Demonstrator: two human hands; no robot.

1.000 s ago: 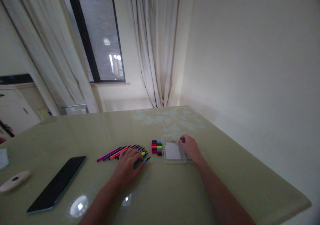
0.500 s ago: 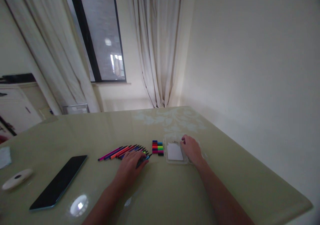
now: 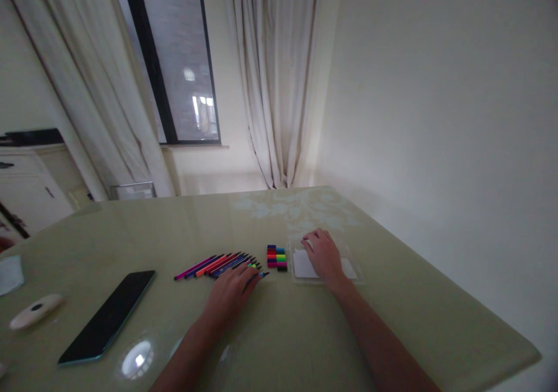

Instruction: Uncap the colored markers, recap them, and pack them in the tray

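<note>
Uncapped felt-tip pens [image 3: 218, 266] in several colours lie side by side in a slanted row, dark tips toward the right. My left hand [image 3: 231, 290] rests over the near end of this row, fingers and thumb closed round a felt-tip pen whose bluish tip [image 3: 264, 274] pokes out to the right. Most of that pen is hidden. Right of the tips, coloured pen caps [image 3: 276, 258] stand packed in two columns. My right hand [image 3: 322, 255] is above a clear plastic box [image 3: 293, 275], fingers bent and thumb apart, seemingly empty. White cards [image 3: 304, 264] show beneath it.
A dark tablet or large phone [image 3: 108, 316] lies at left on the greenish table [image 3: 279, 345]. Farther left are a white oval device [image 3: 37, 312] and a white tissue-like piece [image 3: 11, 274]. A wall [image 3: 436, 148] borders the table's right side.
My right hand has moved slightly left and away from me, over the middle of the box. My left hand stays by the pens, having shifted only a little.
</note>
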